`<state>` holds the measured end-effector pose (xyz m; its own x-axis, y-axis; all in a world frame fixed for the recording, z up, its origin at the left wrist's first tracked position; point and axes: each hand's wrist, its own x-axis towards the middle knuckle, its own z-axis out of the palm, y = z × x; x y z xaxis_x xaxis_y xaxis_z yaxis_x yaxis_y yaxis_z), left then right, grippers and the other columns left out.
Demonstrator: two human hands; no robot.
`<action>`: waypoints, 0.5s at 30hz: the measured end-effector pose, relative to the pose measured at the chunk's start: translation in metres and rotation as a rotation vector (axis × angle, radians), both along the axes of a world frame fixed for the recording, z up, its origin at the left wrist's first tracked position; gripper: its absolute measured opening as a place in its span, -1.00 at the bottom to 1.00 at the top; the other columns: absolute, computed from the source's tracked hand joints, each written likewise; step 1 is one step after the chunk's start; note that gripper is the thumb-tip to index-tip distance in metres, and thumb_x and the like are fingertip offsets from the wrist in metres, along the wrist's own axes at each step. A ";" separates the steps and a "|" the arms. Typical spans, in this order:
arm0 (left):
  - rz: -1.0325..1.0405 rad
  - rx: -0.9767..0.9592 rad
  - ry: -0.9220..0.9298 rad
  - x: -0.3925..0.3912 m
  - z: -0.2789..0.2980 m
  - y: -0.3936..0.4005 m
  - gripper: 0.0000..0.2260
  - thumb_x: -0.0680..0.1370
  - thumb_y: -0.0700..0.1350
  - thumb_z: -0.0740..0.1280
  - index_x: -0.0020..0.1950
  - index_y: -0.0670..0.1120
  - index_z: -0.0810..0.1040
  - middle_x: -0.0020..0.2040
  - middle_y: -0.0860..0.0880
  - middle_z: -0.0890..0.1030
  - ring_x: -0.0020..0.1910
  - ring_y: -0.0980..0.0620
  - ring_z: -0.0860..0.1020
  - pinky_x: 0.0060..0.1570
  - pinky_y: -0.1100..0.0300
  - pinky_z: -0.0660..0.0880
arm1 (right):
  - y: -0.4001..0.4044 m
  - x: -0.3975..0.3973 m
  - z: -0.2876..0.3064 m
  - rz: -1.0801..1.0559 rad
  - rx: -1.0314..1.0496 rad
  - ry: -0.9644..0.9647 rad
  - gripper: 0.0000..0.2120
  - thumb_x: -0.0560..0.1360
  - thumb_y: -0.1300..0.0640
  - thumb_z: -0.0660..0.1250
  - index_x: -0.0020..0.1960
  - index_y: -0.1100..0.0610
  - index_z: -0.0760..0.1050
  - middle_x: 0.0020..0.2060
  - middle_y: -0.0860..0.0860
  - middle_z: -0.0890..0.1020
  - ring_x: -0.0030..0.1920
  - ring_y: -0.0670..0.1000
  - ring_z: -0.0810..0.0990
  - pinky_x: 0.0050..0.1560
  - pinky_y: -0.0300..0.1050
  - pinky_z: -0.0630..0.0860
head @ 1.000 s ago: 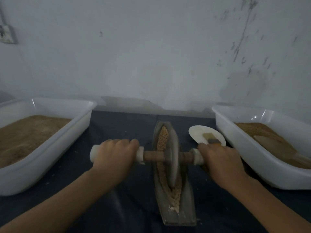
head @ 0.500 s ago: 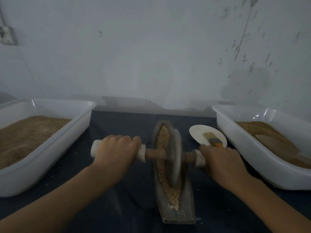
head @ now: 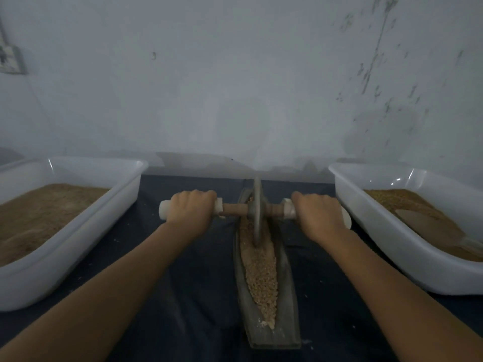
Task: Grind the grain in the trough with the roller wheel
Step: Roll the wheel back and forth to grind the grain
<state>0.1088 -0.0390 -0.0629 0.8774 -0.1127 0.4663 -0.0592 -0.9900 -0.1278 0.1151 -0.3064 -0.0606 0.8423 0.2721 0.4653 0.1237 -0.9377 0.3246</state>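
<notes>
Fingers of left hand (head: 189, 210) and right hand (head: 317, 215) wrap the roller wheel (head: 257, 211) handles, arms outstretched.

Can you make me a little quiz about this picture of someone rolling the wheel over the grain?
1. True or false: both hands hold the roller wheel's handle.
2. Where along the trough is the wheel: A near end, B far end?
3. What fills the two white tubs?

Key:
1. True: the left hand and right hand each have a grip on the wooden axle of the grey metal roller wheel.
2. B, in the long grey boat-shaped trough of pale grain.
3. Brown meal, in the left white plastic tub and right white plastic tub.
</notes>
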 end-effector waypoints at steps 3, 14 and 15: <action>0.005 0.029 0.056 0.002 0.008 -0.002 -0.90 0.52 -0.06 0.29 -0.01 -0.01 0.42 -0.04 -0.05 0.59 -0.09 -0.12 0.57 -0.22 0.08 0.34 | 0.006 0.005 0.006 0.010 0.011 0.013 -0.78 0.48 0.05 0.37 0.02 0.08 0.38 -0.14 0.03 0.62 -0.18 0.07 0.60 -0.35 -0.11 0.24; -0.242 0.111 -0.109 -0.113 -0.009 0.016 -0.46 0.08 -0.01 0.61 -0.30 0.06 0.23 -0.49 0.11 0.34 -0.59 0.05 0.31 -0.50 0.26 0.16 | -0.024 -0.109 0.003 0.186 0.025 -0.040 -0.62 0.09 0.19 0.62 -0.28 0.06 0.44 -0.48 0.01 0.52 -0.55 0.05 0.48 -0.63 -0.16 0.35; -0.211 0.103 -0.076 -0.108 -0.013 0.017 -0.52 0.18 0.04 0.57 -0.28 0.07 0.23 -0.45 0.10 0.36 -0.55 0.03 0.39 -0.49 0.24 0.21 | -0.021 -0.105 0.005 0.165 -0.015 -0.036 -0.64 0.12 0.18 0.60 -0.26 0.07 0.44 -0.46 0.03 0.53 -0.52 0.08 0.50 -0.60 -0.15 0.33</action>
